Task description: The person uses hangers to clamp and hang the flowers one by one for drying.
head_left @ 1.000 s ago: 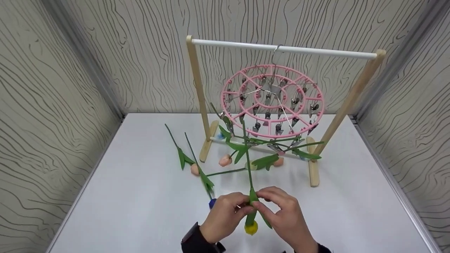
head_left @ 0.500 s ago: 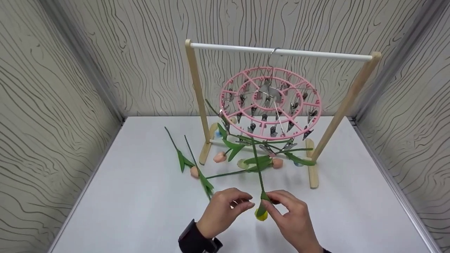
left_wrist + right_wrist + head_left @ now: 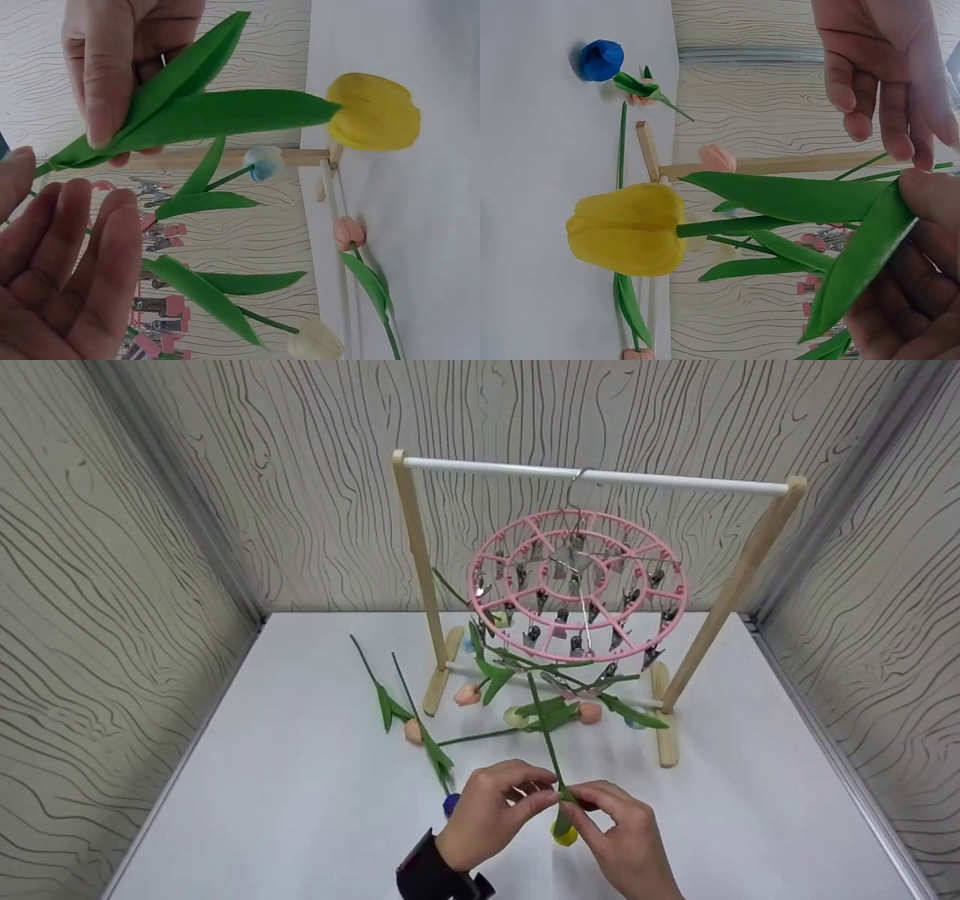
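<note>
Left of the left hand (image 3: 496, 813) lie one peach tulip (image 3: 414, 732) and one blue tulip (image 3: 451, 805); a second peach tulip (image 3: 466, 694) is ahead. Loosely curved, that hand meets the stem (image 3: 546, 735) of one yellow tulip (image 3: 565, 835), between the hands; whether it pinches, I cannot tell. Ahead of both: one pink clip ring (image 3: 471, 579) and a third peach tulip (image 3: 590, 713). The right hand (image 3: 624, 829) pinches the yellow tulip at its leaf base. Only the wrist views part its two leaves (image 3: 784, 196); the right one, unlike the left, shows the blue tulip
</note>
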The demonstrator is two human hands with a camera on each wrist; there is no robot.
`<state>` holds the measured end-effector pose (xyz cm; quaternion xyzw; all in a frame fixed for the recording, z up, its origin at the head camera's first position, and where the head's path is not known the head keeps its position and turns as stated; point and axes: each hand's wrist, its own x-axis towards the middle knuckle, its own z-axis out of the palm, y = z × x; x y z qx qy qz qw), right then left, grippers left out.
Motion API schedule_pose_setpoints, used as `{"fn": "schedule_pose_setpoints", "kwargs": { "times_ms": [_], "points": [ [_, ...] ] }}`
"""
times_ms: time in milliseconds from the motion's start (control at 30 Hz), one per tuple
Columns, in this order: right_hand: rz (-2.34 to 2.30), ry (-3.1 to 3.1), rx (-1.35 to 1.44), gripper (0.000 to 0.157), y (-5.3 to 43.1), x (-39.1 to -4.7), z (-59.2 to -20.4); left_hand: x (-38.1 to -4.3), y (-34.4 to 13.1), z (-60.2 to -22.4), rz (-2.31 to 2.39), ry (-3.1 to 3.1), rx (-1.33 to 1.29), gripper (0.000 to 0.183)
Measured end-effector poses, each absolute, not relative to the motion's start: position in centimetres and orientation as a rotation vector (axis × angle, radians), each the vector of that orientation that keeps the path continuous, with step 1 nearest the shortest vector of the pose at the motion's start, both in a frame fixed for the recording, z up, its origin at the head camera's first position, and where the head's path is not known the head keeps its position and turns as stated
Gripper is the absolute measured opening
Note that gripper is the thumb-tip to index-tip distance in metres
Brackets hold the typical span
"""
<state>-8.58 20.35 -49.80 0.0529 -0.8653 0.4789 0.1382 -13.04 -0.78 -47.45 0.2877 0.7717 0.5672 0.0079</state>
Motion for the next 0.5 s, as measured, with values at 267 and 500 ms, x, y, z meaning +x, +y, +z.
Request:
{"fn": "schedule_pose_setpoints", "kwargs": {
  "times_ms": [267, 500],
  "points": [
    [1.256, -2.365, 0.420, 0.023, 20.3, -9.0, -50.9, -13.5, -0.8, -46.9, 1.813, 2.402, 0.914, 0.015],
    [1.278, -2.327, 0.491, 0.024, 20.3, -9.7, -50.4, -13.5, -0.9, -47.3, 1.817, 2.369, 0.900, 0.014]
  ]
}}
